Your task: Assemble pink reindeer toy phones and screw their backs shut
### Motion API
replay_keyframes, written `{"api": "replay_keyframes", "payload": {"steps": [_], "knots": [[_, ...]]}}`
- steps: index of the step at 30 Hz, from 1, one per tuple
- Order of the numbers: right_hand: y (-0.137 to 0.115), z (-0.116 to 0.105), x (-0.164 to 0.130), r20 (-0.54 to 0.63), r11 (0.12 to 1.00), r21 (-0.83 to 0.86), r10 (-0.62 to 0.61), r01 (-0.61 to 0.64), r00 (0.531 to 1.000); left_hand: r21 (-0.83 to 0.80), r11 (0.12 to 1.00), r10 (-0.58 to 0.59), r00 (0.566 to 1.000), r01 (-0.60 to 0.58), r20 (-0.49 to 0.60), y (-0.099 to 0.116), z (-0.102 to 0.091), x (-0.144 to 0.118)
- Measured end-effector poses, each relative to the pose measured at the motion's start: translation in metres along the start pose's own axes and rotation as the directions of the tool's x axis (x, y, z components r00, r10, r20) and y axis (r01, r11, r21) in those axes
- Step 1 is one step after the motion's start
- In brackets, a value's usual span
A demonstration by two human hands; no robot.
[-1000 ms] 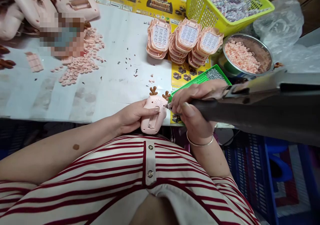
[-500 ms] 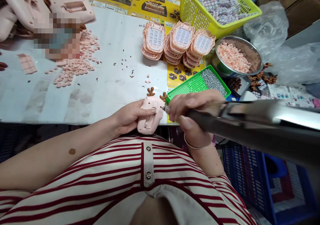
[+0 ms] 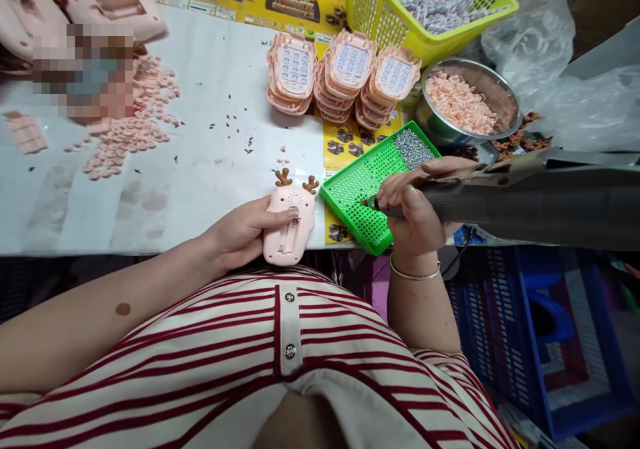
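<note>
My left hand (image 3: 245, 230) grips a pink toy phone (image 3: 281, 246) with brown antlers, its back with the open battery slot facing up and my thumb across it. My right hand (image 3: 417, 212) is wrapped round a dark electric screwdriver (image 3: 510, 202), whose body stretches to the right edge. Its tip hangs over the green perforated tray (image 3: 350, 199); whether it touches the tray I cannot tell. Small silver screws (image 3: 413, 148) lie heaped at the tray's far end.
Stacks of pink phone fronts with keypads (image 3: 295, 72) stand behind the tray. A steel bowl of pink parts (image 3: 463, 102) and a yellow basket (image 3: 385, 26) are at the back right. Pink rings (image 3: 125, 142) and pink housings (image 3: 115, 6) lie at left. Blue crates (image 3: 505, 342) stand below right.
My right hand has moved the screwdriver from the toy phone's back to over the green tray. My left hand still holds the phone. The whole view has shifted slightly.
</note>
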State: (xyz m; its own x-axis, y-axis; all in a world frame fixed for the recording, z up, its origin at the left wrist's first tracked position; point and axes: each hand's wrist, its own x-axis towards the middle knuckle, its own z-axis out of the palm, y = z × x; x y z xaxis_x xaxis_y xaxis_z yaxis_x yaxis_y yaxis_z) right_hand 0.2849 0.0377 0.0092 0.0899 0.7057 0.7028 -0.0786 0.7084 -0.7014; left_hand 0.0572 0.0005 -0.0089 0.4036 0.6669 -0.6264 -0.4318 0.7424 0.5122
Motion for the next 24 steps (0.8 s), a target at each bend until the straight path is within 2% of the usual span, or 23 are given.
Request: {"api": "replay_keyframes", "payload": {"steps": [7, 11, 14, 19, 21, 24], "knots": [[0.012, -0.002, -0.005, -0.003, 0.988, -0.145, 0.055, -0.055, 0.998, -0.002, 1.000, -0.009, 1.000, 0.009, -0.026, 0.001, 0.001, 0.000], [0.013, -0.002, -0.005, 0.031, 0.996, -0.087, 0.030, -0.027, 0.999, 0.023, 1.000, -0.004, 1.000, 0.004, -0.003, 0.001, -0.001, -0.001], [0.001, 0.003, -0.002, 0.029, 0.999, -0.027, 0.022, -0.022, 0.999, 0.057, 0.998, -0.020, 1.000, 0.020, 0.006, -0.001, -0.002, -0.004], [-0.033, 0.030, 0.009, 0.004, 0.996, 0.057, 0.063, -0.063, 0.998, 0.114, 0.993, -0.029, 0.999, 0.031, -0.012, -0.004, 0.001, -0.005], [-0.041, 0.046, 0.011, 0.031, 0.993, 0.101, 0.051, -0.054, 0.998, 0.125, 0.992, -0.012, 1.000, 0.012, -0.002, -0.004, 0.001, -0.004], [-0.043, 0.066, 0.011, 0.106, 0.969, 0.224, 0.080, -0.102, 0.991, 0.135, 0.990, 0.025, 0.999, -0.030, 0.041, -0.004, 0.001, -0.002]]}}
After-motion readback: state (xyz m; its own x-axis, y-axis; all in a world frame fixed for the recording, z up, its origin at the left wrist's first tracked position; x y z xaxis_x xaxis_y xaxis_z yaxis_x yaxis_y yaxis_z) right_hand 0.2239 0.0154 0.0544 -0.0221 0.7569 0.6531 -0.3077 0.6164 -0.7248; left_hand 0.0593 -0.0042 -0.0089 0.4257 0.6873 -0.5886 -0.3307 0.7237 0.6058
